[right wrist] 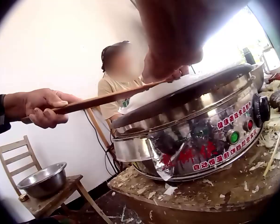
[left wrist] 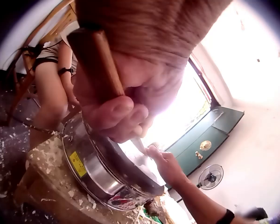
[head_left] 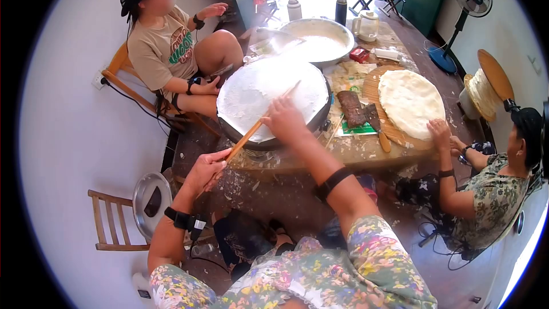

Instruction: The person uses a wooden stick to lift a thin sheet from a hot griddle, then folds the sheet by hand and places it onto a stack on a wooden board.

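My left hand [head_left: 205,173] grips the near end of a long, flat wooden stick [head_left: 246,141]. Further along it, my right hand [head_left: 284,119] holds the stick low over a round electric griddle [right wrist: 191,140] with steel sides and a dark rim. A thin white sheet of batter [head_left: 246,92] covers the griddle top. The stick's far tip reaches past my right fingers, above the batter. In the left wrist view, the blunt handle end [left wrist: 99,63] pokes out of my left fist. My right fingers are partly hidden in the right wrist view.
Behind the griddle stands a large basin [head_left: 326,37]. To the right are a pile of flat pancakes [head_left: 409,100] on a round board, a dark block [head_left: 351,109] and a scraper [head_left: 384,141]. One person [head_left: 171,51] sits left, another [head_left: 486,189] right, touching the pancakes.
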`<state>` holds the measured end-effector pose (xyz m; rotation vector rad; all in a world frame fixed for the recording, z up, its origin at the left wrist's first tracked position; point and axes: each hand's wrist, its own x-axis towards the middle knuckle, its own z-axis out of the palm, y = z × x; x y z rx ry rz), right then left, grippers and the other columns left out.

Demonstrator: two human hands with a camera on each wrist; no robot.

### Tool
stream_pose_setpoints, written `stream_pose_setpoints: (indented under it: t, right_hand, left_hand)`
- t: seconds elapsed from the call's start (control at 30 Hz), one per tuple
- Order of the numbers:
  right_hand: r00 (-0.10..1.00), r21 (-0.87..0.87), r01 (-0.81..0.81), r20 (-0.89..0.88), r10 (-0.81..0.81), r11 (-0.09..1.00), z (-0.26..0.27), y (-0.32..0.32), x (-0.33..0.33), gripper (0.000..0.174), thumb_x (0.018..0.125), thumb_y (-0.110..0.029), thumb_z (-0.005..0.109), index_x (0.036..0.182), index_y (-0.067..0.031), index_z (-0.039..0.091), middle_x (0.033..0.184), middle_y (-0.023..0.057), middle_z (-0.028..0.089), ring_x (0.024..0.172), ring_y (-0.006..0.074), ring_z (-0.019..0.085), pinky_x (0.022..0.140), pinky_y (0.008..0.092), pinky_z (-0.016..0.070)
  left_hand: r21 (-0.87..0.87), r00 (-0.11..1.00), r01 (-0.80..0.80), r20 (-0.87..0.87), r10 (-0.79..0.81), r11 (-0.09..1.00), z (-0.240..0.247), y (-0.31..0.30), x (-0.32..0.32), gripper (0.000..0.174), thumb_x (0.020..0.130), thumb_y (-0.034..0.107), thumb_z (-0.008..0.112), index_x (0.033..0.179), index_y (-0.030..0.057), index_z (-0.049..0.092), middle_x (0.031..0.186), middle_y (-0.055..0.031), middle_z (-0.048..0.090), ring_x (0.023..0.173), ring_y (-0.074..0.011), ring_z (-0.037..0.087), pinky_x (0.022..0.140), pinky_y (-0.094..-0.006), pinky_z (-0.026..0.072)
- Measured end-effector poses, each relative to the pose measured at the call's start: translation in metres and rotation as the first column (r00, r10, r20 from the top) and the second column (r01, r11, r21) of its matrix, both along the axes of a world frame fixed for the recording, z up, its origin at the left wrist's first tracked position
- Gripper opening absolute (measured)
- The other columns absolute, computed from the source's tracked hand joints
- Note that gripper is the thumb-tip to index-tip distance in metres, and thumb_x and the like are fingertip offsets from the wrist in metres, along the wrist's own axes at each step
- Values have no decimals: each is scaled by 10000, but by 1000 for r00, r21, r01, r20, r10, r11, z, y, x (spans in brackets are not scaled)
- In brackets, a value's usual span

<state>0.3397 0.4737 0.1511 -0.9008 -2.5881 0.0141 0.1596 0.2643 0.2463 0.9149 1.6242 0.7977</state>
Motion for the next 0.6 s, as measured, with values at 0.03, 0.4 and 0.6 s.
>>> stream_pose_setpoints:
  t: [0.03, 0.4, 0.6]
  right_hand:
    - [999, 6, 34, -23, -34, 999, -8, 5, 4, 692, 1007, -498, 386, 1314, 105, 535, 1395, 270, 509, 1385, 376, 400, 1190, 443, 223]
    - [990, 75, 106, -105, -98, 992, -23, -50, 63, 716, 981, -535, 428, 1270, 103, 576, 1340, 270, 558, 1350, 392, 438, 1176, 488, 231]
    - [996, 28, 47, 73, -49, 999, 12, -91, 66, 739, 957, -545, 460, 1273, 115, 567, 1338, 276, 554, 1352, 393, 427, 1190, 493, 194]
  left_hand:
    - [-7, 999, 32, 30, -32, 999, -4, 10, -6, 496, 951, 62, 508, 1444, 38, 459, 545, 19, 442, 361, -44, 366, 326, -191, 311]
    - [-110, 974, 183, 158, -165, 977, -19, -2, -12, 498, 938, 71, 550, 1430, 36, 480, 550, 7, 467, 374, -48, 390, 347, -192, 333]
    - [-82, 948, 77, 314, -48, 994, -37, -58, -4, 501, 927, 63, 538, 1423, 20, 484, 557, 1, 451, 357, -59, 349, 338, -203, 303]
